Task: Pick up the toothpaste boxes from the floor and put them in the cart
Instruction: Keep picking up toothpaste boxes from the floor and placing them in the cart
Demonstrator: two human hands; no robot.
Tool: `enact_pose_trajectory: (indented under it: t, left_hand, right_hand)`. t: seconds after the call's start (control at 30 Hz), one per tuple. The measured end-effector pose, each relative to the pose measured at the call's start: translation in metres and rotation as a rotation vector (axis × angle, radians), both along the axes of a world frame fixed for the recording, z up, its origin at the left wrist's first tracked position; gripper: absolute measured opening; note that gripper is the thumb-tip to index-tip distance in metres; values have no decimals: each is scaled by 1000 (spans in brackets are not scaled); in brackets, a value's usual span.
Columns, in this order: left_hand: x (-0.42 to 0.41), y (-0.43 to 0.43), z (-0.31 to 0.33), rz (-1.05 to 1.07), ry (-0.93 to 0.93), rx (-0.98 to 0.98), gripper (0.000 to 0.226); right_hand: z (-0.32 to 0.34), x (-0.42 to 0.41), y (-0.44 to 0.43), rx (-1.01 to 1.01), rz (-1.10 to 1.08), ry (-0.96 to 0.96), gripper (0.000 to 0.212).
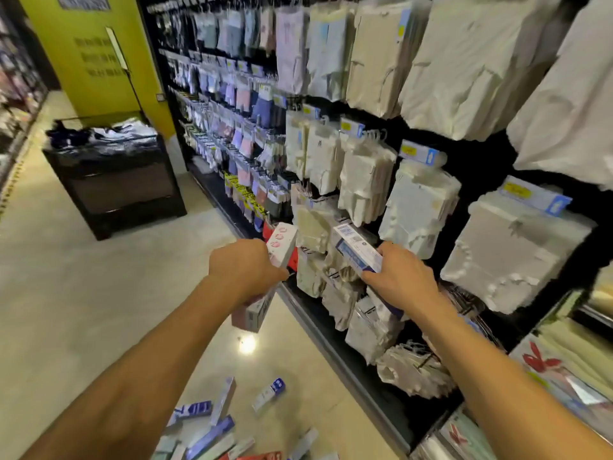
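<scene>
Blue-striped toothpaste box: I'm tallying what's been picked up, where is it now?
Head view, right of centre: the right hand grips the blue-striped toothpaste box before the hanging packets, right of the pink box in the left hand.

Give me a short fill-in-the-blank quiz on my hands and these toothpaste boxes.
1. The right hand grips a barcoded box that is white and ____.
2. The pink-marked box is gripped by the ____.
3. More boxes lie scattered on the ____.
Missing words: blue; left hand; floor.
</scene>
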State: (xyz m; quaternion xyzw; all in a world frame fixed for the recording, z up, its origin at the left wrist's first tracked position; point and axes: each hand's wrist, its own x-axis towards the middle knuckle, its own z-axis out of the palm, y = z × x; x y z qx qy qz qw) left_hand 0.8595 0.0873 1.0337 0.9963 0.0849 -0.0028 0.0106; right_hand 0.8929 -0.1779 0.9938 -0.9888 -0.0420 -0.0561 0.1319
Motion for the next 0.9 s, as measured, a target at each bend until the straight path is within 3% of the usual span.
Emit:
enact_pose_trajectory:
  t: [0.2,0.43,0.9]
  left_hand:
    - [12,-20,35,-251,-12,26,53]
    - [-10,-105,55,-623,-27,-16,50]
    - [-235,-346,77,-1225,-26,-90,47]
  right_hand:
    - [40,-49,-26,35,-233,27,33]
    - [62,-161,-88,21,-578,-5,31]
    - [93,-498,-214,-20,-1206,-39,37]
